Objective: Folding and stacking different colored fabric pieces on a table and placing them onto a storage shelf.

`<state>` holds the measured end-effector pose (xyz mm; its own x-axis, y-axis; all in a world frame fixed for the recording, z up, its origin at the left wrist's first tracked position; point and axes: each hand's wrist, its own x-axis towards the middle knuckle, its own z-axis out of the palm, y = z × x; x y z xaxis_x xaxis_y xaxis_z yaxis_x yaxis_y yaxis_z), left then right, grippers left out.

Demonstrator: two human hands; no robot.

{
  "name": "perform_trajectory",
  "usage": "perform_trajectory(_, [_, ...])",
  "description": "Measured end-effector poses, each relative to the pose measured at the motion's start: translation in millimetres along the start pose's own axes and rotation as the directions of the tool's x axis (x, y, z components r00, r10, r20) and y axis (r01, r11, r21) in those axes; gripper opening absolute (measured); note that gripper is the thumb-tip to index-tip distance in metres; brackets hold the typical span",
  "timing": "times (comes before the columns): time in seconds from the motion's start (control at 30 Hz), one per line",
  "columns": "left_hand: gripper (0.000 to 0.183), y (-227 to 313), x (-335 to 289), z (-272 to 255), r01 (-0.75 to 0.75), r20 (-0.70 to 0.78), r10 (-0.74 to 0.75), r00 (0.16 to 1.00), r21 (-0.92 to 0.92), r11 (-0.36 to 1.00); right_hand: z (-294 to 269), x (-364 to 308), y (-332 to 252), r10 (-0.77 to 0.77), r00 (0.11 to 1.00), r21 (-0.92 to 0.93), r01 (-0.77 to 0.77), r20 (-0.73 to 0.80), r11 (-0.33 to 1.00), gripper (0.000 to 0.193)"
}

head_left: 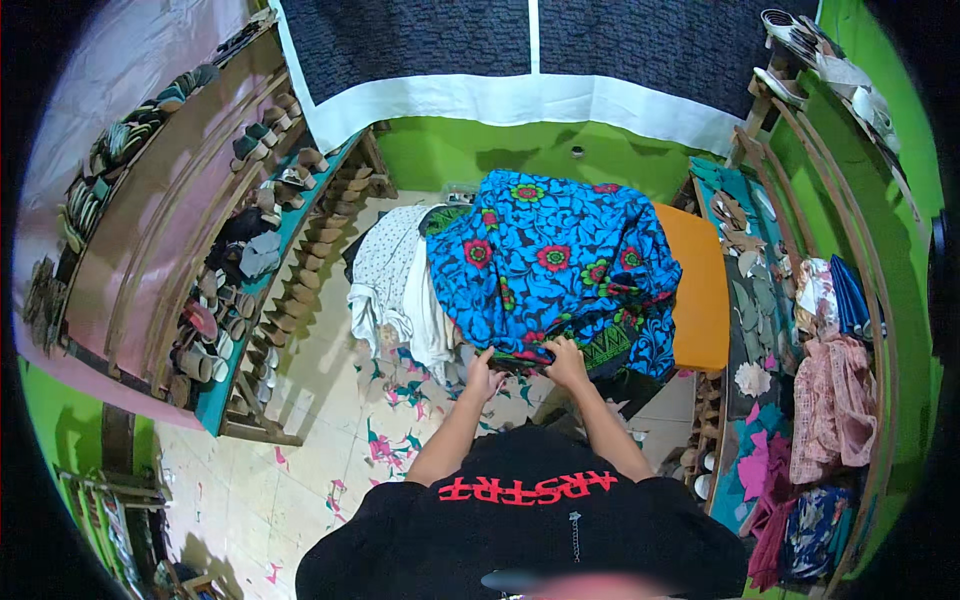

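A large blue cloth (560, 235) with black leaf patterns and red and green flowers lies heaped in front of me. Its near edge, a dark band with green patterning, is between my two hands. My left hand (484, 377) pinches that edge near its left end. A short way to the right, my right hand (566, 362) grips the same edge, fingers closed over it. White fabric with small dark dots (390, 255) and a plain white cloth (428, 315) hang beside the blue cloth on the left. What supports the heap is mostly hidden.
An orange table or board (700, 290) shows right of the cloth. Shoe racks (225, 390) stand at left; shelves with leather pieces (755, 310) and folded fabrics (835, 400) line the right. Pink and green scraps (385, 450) litter the tiled floor. Dark curtains (430, 45) hang behind.
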<state>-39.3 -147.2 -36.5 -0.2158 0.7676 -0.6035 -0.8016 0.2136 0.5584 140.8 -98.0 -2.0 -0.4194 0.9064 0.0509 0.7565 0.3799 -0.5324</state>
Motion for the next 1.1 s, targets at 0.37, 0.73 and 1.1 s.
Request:
perform_trajectory(0.37, [0.024, 71.6, 48.8, -22.3, -0.102, -0.002, 0.111, 0.994, -0.404, 0.909, -98.9, -19.6, 25.9, 0.168, 0.97, 0.432, -0.078, -0.174, 0.899, 0.036])
perform_trajectory(0.73, [0.073, 18.6, 30.5, -113.5, 0.022, 0.256, 0.058, 0.965, -0.302, 0.953, -221.3, -103.7, 134.0, 0.84, -0.123, 0.832, 0.126, -0.528, 0.541, 0.049])
perform_trajectory(1.1, [0.067, 56.1, 62.6, -86.4, 0.002, -0.111, 0.025, 0.994, 0.237, 0.971, -153.6, -116.7, 171.8, 0.867, 0.241, 0.871, -0.13, -0.436, 0.474, 0.052])
